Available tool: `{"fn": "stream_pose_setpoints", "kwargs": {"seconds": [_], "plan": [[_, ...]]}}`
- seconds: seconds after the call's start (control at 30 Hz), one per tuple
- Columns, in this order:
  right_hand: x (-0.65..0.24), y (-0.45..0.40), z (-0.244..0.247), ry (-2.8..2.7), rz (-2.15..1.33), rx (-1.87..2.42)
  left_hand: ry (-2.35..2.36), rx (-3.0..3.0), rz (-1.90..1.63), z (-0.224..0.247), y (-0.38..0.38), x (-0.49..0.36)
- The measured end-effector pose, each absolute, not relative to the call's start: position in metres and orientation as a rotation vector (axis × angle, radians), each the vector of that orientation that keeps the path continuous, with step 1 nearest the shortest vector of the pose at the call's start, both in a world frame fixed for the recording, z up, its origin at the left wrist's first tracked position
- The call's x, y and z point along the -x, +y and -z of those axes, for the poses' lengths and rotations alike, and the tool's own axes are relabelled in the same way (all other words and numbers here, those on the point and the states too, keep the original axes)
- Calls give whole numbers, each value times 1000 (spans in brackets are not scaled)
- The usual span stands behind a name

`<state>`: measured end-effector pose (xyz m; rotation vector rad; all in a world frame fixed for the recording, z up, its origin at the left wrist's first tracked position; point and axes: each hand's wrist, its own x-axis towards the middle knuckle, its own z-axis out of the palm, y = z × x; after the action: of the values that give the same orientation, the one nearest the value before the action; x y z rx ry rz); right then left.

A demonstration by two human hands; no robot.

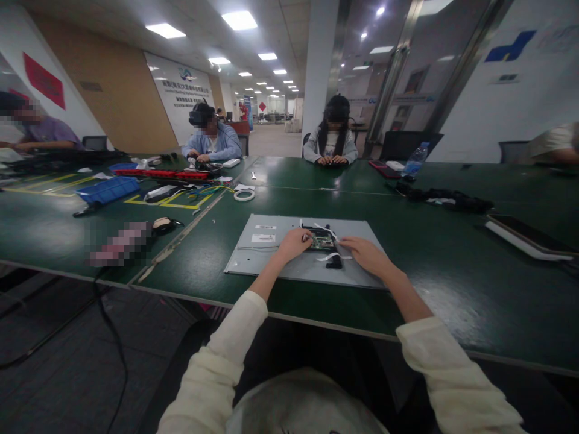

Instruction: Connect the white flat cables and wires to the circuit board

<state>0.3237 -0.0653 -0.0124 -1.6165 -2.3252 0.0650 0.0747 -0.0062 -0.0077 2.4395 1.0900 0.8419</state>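
Observation:
A grey flat panel (239,263) lies on the green table in front of me, with labels at its upper left and a thin cable along its left part. Near its middle is a green circuit board (322,241) with black parts around it. My left hand (295,243) is closed at the board's left edge, fingertips curled onto it. At the right edge my right hand (367,254) has its fingers close together on a white strip (333,231); the exact grip is small to see. Below the board are another white strip (327,257) and a black piece (334,263).
A blue tray (108,190), a white tape roll (244,195) and coloured wires lie to the left. A tablet-like device (534,235) is at the right, a water bottle (415,159) at the back right. Several people sit around the table.

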Motion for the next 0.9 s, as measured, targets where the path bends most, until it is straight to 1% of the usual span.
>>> {"fn": "stream_pose_setpoints", "kwargs": {"seconds": [0.3, 0.73, 0.9], "plan": [[-329, -62, 13, -2283, -75, 1498, 1094, -2353, -921, 6, -7, -75], [-316, -71, 0, -2188, -9, 1593, 1152, -2000, -1205, -2, -3, -75], [-315, -71, 1, -2206, -26, 1564, 1116, -1887, -1205, -1, 2, -72]]}}
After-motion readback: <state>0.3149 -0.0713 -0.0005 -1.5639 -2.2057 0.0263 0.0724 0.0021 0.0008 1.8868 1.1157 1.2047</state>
